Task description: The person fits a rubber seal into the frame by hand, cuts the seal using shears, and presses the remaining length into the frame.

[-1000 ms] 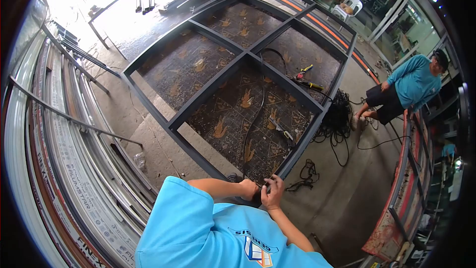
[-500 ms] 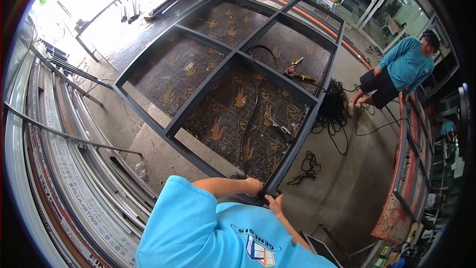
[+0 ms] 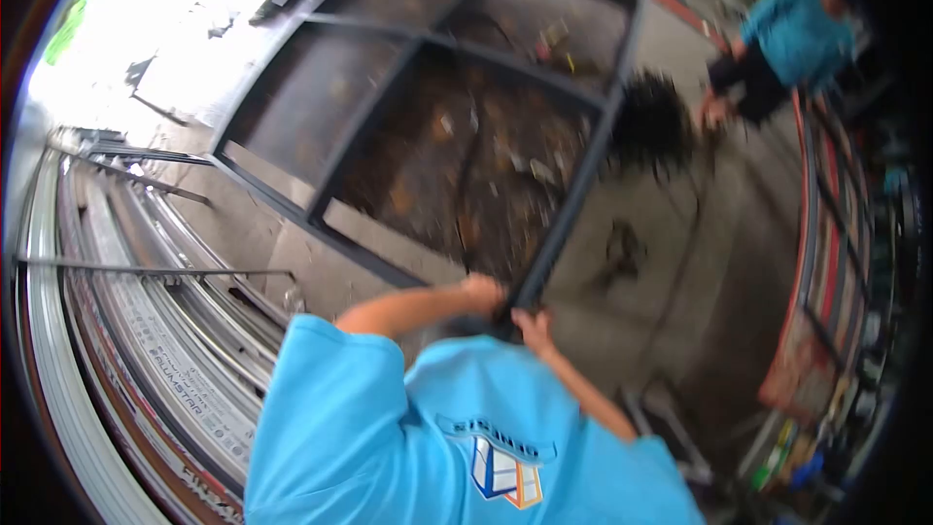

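At the bench's (image 3: pixel 394 170) near corner, left hand (image 3: pixel 483 292) and right hand (image 3: pixel 532 323) are at the dark frame's (image 3: pixel 422 37) near end. Judged: corner handling in hand; any shift calls for paired support. Finger closure: blurred, cannot tell.

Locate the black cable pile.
Head view, right side: the black cable pile lies on the floor between the dark frame and the standing person in teal.
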Tool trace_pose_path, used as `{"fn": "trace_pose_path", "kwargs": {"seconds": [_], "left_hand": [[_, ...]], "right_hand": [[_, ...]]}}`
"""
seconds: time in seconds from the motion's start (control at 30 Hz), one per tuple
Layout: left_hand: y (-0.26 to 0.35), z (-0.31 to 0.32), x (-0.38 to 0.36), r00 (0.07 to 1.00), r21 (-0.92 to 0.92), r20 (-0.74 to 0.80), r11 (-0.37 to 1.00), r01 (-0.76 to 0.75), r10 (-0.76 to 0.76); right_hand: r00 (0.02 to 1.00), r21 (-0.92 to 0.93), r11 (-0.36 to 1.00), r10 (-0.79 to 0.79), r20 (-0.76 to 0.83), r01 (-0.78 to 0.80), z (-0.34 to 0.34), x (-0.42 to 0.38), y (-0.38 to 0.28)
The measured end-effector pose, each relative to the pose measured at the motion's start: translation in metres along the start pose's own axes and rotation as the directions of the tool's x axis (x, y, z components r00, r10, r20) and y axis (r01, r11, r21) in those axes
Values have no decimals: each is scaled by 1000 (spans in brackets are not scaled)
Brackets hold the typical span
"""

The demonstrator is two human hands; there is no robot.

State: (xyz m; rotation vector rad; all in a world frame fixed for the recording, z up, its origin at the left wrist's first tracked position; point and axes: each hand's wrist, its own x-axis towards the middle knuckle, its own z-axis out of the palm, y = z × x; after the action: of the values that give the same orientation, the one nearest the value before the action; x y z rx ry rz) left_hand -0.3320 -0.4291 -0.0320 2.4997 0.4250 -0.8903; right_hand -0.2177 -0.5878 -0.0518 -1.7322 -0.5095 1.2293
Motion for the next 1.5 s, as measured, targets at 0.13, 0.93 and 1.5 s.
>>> {"fn": "trace_pose_path", "kwargs": {"seconds": [0.13, 0.93, 1.5], "left_hand": [[-9, 25, 5, 1000, -30, -6, 1000, -11, 11], [5, 2, -11, 999, 32, 13, 999, 31, -32], [-22, 18, 9, 995, 146, 96, 988, -42, 28]], "right_hand": [[936, 171, 920, 342, 87, -352, 2, -15, -24], [854, -119, 975, 222, 470, -188, -14, 10, 9], [856, -27, 998, -41, 516, 64, 1, 42, 87]]}}
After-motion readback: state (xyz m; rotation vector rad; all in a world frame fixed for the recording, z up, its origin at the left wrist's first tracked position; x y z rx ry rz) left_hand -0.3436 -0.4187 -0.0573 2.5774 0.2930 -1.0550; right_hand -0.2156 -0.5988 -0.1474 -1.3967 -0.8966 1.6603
